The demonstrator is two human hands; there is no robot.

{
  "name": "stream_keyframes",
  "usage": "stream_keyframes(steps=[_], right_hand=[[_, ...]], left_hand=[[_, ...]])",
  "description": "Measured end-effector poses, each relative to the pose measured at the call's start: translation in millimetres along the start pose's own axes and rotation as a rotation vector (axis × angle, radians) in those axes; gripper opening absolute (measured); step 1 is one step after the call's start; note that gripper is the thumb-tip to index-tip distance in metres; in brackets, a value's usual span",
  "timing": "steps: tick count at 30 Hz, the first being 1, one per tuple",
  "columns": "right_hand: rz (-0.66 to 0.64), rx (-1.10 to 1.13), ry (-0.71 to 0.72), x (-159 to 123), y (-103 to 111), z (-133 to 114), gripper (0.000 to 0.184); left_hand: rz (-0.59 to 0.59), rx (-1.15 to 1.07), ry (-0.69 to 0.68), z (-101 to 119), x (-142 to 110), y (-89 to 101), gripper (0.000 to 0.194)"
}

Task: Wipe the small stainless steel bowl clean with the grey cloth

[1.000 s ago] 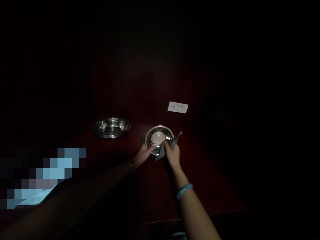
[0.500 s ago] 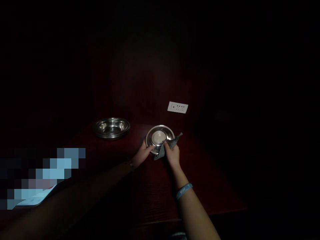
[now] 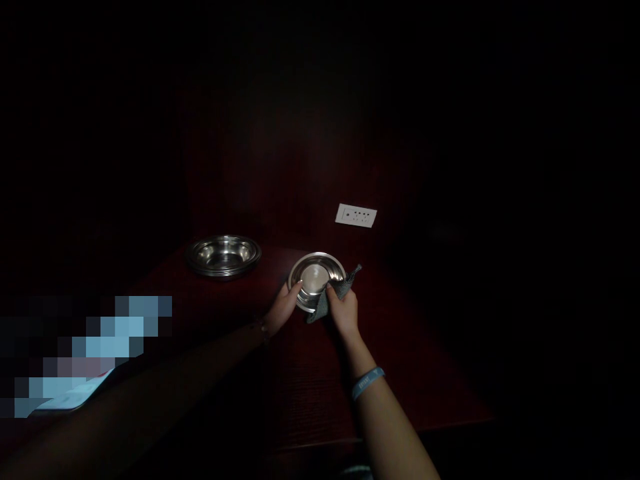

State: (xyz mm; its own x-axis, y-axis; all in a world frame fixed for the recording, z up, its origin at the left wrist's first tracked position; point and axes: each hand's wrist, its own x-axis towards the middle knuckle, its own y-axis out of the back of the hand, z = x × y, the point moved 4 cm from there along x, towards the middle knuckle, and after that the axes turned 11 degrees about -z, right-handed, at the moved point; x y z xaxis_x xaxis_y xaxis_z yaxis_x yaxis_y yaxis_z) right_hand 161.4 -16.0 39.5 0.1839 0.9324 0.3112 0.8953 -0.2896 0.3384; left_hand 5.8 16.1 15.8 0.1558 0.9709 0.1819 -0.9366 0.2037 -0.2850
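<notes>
A shiny round metal dish (image 3: 314,275), tilted towards me, is held above the dark red table. My left hand (image 3: 284,308) grips its left rim, thumb on the inside and fingers hidden behind. My right hand (image 3: 345,310) pinches a grey-green cloth (image 3: 323,305) over the dish's lower right rim, the thumb pressing it to the inner side. One corner of the cloth sticks out to the upper right. To the left, a stack of similar metal dishes (image 3: 224,257) rests on the table.
The dark red table (image 3: 310,400) has its front edge near me. A white socket plate (image 3: 356,215) is on the wall behind. At the left lies a bright flat object (image 3: 75,397), mostly pixelated. Deep shadow covers the surroundings.
The dish has shifted slightly left and down. My left thumb has moved up along the inside of the dish. The cloth stays at the lower right rim.
</notes>
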Motion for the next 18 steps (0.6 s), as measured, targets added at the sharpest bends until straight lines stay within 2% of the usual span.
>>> stream_keyframes(steps=[4,11,15,18], right_hand=[[0.012,0.007,0.002,1.1,-0.1,3.0,0.024],[0.019,0.022,0.001,2.3,0.4,4.7,0.026],[0.016,0.025,0.011,2.7,0.3,5.4,0.025],[0.01,0.008,0.021,2.4,0.5,4.2,0.023]], left_hand=[[-0.041,0.002,-0.026,-2.3,0.7,-1.9,0.034],[-0.205,0.03,-0.099,-1.5,-3.3,-7.9,0.054],[-0.232,0.031,-0.108,-1.0,-4.6,-7.6,0.056],[-0.205,0.034,-0.087,-2.2,-3.6,-5.9,0.053]])
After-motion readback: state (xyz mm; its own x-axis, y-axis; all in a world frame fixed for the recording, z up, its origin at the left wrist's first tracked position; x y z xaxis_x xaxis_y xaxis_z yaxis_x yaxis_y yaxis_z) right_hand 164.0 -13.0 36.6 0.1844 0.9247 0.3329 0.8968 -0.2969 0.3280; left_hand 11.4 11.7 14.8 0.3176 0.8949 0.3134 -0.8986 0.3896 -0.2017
